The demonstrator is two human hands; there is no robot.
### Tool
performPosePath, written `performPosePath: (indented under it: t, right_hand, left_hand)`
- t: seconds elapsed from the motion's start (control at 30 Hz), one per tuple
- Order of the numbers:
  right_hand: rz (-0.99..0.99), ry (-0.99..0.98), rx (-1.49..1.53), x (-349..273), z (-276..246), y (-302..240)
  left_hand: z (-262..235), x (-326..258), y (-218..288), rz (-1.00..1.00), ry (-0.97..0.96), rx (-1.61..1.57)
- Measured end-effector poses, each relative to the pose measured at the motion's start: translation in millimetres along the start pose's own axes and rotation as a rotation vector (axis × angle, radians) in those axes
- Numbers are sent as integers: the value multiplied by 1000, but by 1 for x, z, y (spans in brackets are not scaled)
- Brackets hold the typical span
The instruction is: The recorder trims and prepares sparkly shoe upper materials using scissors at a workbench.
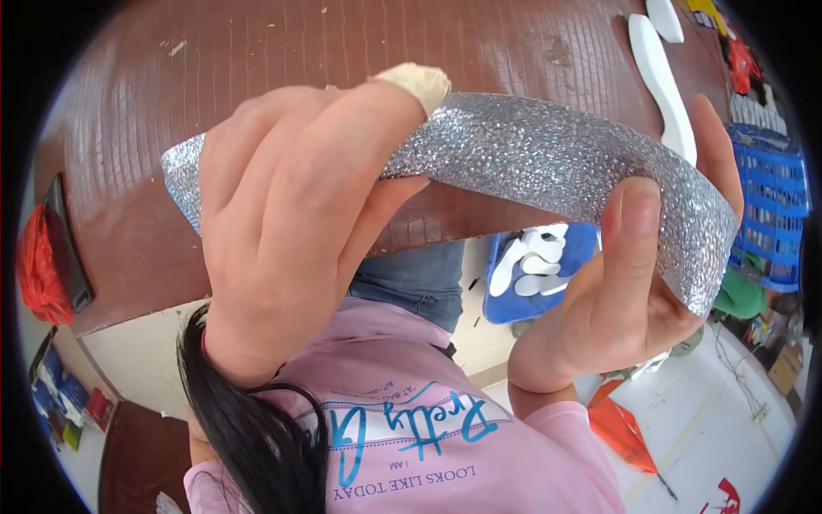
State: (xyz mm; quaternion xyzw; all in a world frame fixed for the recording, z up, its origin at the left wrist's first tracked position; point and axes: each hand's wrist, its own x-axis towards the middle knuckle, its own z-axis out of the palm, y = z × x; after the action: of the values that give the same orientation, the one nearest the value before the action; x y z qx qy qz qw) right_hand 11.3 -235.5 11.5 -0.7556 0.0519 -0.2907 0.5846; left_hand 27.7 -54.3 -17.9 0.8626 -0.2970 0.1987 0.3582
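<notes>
Across the middle of the head view, a silver glitter strip point(522, 146) hangs between the two hands, above a brown table point(505, 43). Its long axis runs from about ten o'clock to just past three, bowed toward twelve in the middle and bending down at the right end. The left hand point(270, 197) lies over the ten o'clock part, its fingers closed around the strip, with a short tail sticking out beyond it toward ten. The right hand point(625, 287) is nearer the three o'clock end and pinches it, thumb flat on the glitter face, one finger rising behind the upper edge. From the right thumb, the long span runs toward ten o'clock, and the short bent end drops toward four. A white foot-shaped piece point(659, 86) lies near two o'clock, and a blue tray point(505, 308) of similar pieces sits near four, partly cut off by the table edge and right hand. Hidden are the strip under the left knuckles, its back face and most right fingertips; whether its right end stops or curls under, I cannot tell.
</notes>
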Motion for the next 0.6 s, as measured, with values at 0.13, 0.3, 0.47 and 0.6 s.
performPosePath:
  t: [0.13,0.3,0.47,0.6]
  right_hand:
    - [-37,-37,-76,3,-5,-14]
    - [46,-52,-94,5,-8,-1]
    - [145,-1,-77,1,-9,6]
    - [84,42,-90,-1,-9,16]
  left_hand:
    - [-1,-6,5,-7,8,7]
    - [-2,-6,5,-34,13,-8]
    - [-6,-2,8,-73,-11,-59]
    - [-7,3,14,-132,-50,-55]
